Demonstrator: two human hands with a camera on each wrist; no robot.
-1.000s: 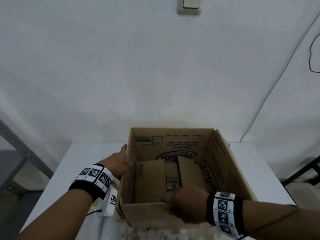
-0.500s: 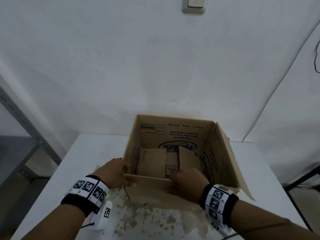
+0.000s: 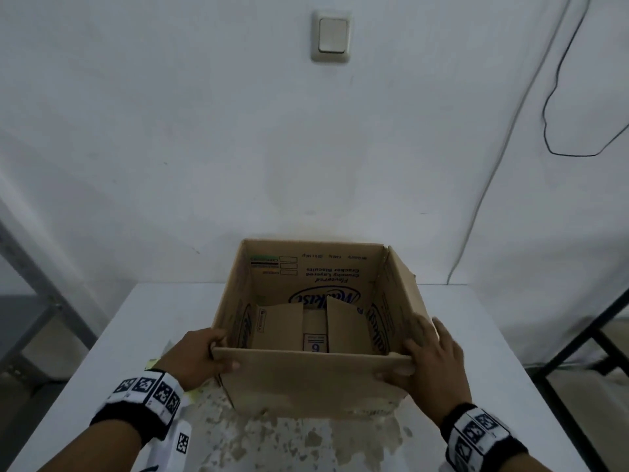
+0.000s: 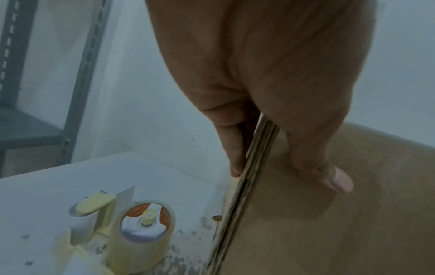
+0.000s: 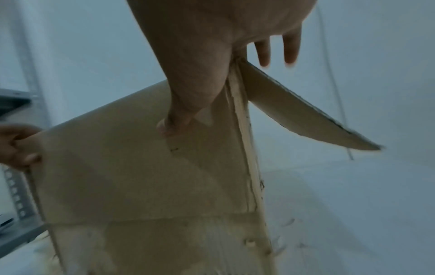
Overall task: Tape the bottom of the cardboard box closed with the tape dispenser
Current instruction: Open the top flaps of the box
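The cardboard box point(image 3: 316, 383) stands upright on the white table point(image 3: 136, 335) with its top open. Inside it, two inner flaps point(image 3: 279, 325) lie partly folded with a gap between them. My left hand point(image 3: 197, 356) pinches the near left corner, thumb on the near wall and fingers on the left wall. My right hand point(image 3: 429, 359) holds the near right corner, thumb pressed on the near wall point(image 5: 141, 176) and fingers spread over the right flap point(image 5: 306, 111). The yellow tape dispenser point(image 4: 141, 228) with its roll lies on the table just left of the box.
The table top is stained and flaking point(image 3: 306, 437) in front of the box. A grey metal shelf frame point(image 3: 30, 277) stands to the left, a dark frame point(image 3: 585, 338) to the right. A wall with a switch point(image 3: 332, 37) and a cable point(image 3: 551, 97) is behind.
My right hand has moved from the middle of the near edge to the near right corner. My left hand has shifted from the left wall to the near left corner.
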